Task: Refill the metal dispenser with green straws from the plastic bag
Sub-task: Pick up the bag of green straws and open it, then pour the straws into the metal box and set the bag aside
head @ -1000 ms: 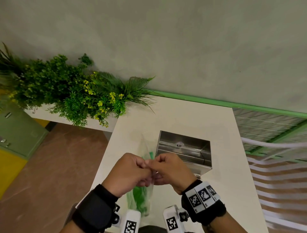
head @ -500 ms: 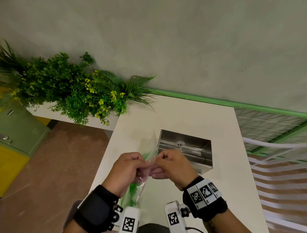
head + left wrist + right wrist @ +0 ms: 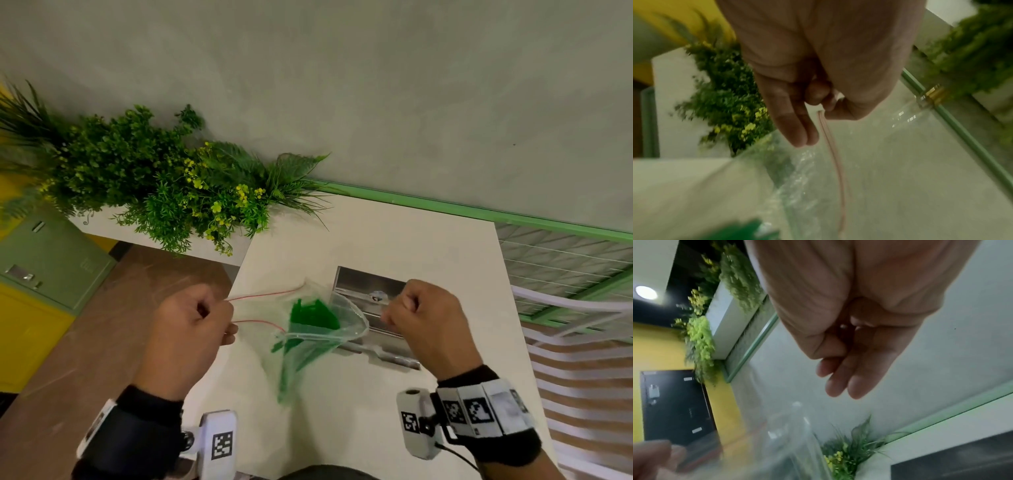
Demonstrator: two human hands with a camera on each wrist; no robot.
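Observation:
A clear plastic bag point(image 3: 308, 349) hangs over the white table point(image 3: 428, 246), its mouth pulled wide between my hands. Green straws point(image 3: 313, 315) stand bunched inside it, their tips showing at the mouth. My left hand point(image 3: 226, 329) pinches the bag's red-lined rim point(image 3: 836, 162) between thumb and curled fingers point(image 3: 793, 126). My right hand point(image 3: 390, 317) is fisted at the opposite rim and pinches the clear film; the right wrist view is blurred there. The open metal dispenser point(image 3: 370, 284) lies on the table just behind the bag, partly hidden by my right hand.
A white planter of leafy plants with yellow flowers point(image 3: 164, 192) runs along the left behind the table. A green cabinet point(image 3: 51, 260) stands on the brown floor at left. A grey wall with a green strip point(image 3: 479, 212) backs the table; white slats point(image 3: 582, 342) lie to the right.
My hands were together at the bag's top; they have pulled apart left and right, the mouth has opened wide, and the straw tips now show.

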